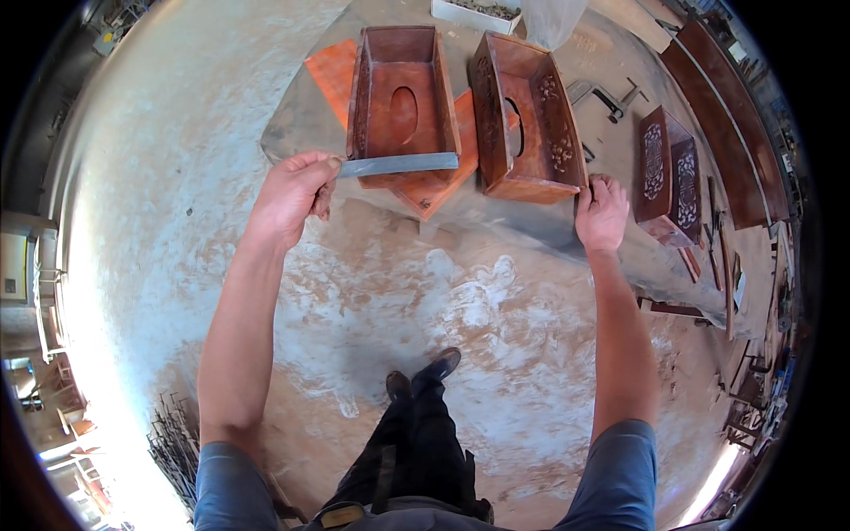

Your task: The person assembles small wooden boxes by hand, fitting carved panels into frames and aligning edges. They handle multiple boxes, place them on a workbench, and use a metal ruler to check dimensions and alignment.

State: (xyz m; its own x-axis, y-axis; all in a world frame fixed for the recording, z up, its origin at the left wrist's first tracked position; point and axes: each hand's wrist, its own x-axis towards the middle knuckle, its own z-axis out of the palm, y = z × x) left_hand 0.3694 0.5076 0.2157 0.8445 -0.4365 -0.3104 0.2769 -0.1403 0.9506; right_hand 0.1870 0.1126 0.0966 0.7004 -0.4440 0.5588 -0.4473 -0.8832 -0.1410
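My left hand [301, 190] is closed around one end of a flat grey metal bar [398, 165]. The bar lies across the near end of a reddish-brown open wooden box [404, 66] with an oval hole in its bottom. To its right stands a second wooden box [531, 188], with carved openwork sides and a similar oval hole. At that box's near right corner, my right hand [602, 212] has its thumb at the front and its bent fingers along the side; the fingertips are partly hidden.
Orange sheets [335, 75] lie beneath the boxes on the grey-covered table [297, 111]. Metal clamps [611, 102], another carved box [664, 177] and long tools [722, 239] lie at right. A white tray [474, 16] sits at the back. Thin rods [173, 442] are piled on the floor.
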